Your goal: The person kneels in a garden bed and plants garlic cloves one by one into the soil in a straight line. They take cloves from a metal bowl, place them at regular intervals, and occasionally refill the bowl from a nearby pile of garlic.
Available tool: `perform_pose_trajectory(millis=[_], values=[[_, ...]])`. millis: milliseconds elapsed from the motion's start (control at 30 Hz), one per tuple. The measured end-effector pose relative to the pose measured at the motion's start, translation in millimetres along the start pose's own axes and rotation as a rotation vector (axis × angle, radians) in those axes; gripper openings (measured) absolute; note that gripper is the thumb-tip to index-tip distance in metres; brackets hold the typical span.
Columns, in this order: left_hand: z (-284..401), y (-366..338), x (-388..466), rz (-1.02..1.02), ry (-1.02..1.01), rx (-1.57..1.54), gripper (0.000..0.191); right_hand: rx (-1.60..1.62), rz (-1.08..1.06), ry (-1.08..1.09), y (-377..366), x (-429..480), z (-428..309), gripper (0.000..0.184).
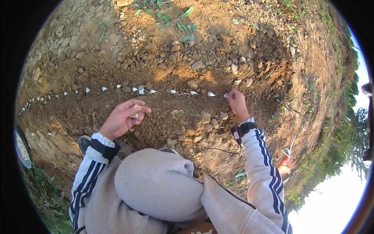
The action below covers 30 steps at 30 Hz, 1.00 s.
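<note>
A shallow soil furrow [163, 101] runs from left to right before me, with a row of white garlic cloves lying along it. My right hand [236, 101] is low at the furrow's right end, its fingertips pinching a garlic clove [226, 95] at the soil. Just left of it lies another garlic clove [211, 94]. Held above the ground in front of the furrow, my left hand [124, 117] has its fingers curled around a few garlic cloves [135, 115]. Further left, a small white scrap [141, 91] touches or nearly touches a clove in the row.
A basin [22, 149] with pale contents, perhaps cloves, stands at the far left. Clods [201, 120] lie between me and the furrow. Green weeds [187, 26] grow beyond it. A cable [216, 149] hangs from the device on my right wrist. An orange-red object [284, 166] lies at the right.
</note>
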<state>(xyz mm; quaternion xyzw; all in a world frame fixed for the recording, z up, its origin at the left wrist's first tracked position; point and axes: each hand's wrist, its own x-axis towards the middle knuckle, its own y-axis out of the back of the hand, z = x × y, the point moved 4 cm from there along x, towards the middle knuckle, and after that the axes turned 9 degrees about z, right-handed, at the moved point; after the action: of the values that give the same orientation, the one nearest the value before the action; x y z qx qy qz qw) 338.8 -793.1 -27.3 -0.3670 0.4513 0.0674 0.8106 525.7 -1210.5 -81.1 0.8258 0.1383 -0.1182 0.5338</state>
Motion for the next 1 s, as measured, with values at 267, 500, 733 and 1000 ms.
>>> perform_pose_trajectory(millis=[267,500,733,1000], values=[[8.2,-2.7,-2.3,-0.038,-0.056,-0.107,0.029,-0.174,0.032,0.013,-7.5,9.6,2.6,0.013],[10.2,-6.2,-23.3,-0.193,-0.113,-0.147,0.034,0.169,0.235,-0.051,20.1,-35.0,-83.1,0.018],[0.9,-20.7,-20.3,-0.160,-0.097,0.061,0.026,0.810,-0.461,-0.029,-29.1,-115.4,-250.4,0.020],[-8.2,-20.7,-16.0,0.096,-0.345,0.281,0.010,0.809,-0.446,-0.242,-57.8,-127.0,-267.7,0.026]])
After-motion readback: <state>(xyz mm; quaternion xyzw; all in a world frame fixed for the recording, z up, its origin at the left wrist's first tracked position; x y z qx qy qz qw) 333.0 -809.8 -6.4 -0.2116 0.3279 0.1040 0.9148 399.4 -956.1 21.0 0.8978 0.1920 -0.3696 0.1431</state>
